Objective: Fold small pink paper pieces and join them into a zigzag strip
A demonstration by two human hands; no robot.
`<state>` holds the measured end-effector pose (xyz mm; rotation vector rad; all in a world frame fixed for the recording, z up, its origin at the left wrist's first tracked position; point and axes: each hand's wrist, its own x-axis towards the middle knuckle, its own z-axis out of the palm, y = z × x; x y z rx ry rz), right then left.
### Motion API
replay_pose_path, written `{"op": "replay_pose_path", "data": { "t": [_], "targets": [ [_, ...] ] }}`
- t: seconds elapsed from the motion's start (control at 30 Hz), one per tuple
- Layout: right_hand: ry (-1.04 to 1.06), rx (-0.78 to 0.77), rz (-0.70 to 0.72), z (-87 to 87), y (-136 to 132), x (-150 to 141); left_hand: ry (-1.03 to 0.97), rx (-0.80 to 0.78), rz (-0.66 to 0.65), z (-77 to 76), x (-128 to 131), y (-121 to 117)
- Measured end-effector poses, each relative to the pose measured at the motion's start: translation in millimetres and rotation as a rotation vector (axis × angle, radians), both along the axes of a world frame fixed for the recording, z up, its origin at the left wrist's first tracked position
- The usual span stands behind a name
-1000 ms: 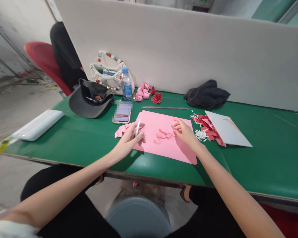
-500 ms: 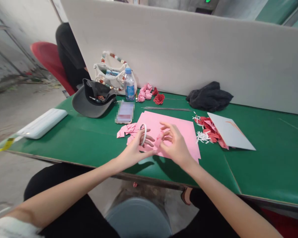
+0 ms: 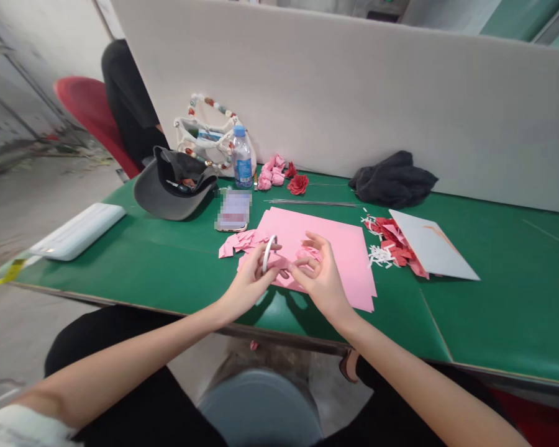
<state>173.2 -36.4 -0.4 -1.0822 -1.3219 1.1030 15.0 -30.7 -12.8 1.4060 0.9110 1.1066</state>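
Left hand (image 3: pixel 249 279) narrow, pinching white ring (image 3: pixel 269 253); right hand (image 3: pixel 319 279) curled narrow above pink paper scraps (image 3: pixel 310 252), any grip there unclear. Both closer together than a second ago, over pink paper sheet (image 3: pixel 340 248) on green desk (image 3: pixel 168 248). No legible labels.

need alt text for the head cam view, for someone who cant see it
A left hand holding a thin white ring and a right hand at crumpled pink scraps work over a pink paper sheet on a green table. Paper flowers and a water bottle sit beyond.
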Motion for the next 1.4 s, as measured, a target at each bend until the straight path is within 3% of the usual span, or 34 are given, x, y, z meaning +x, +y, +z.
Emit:
{"op": "replay_pose_path", "data": {
  "t": [0.17,0.37,0.47,0.73,1.4],
  "targets": [
    [0.042,-0.049,0.020,-0.1,3,2,-0.102,-0.098,-0.008,2.0,-3,5],
    [0.053,0.090,0.007,11.0,8,9,-0.140,-0.197,0.078,10.4,-4,6],
    [0.100,0.023,0.048,15.5,7,10,-0.164,-0.225,0.092,12.0,-4,7],
    [0.155,-0.139,0.056,4.0,8,8,-0.200,-0.236,0.015,2.1,-4,8],
    [0.107,-0.096,0.065,1.3,7,7,-0.195,-0.270,0.030,8.3,-2,5]
  ]
}}
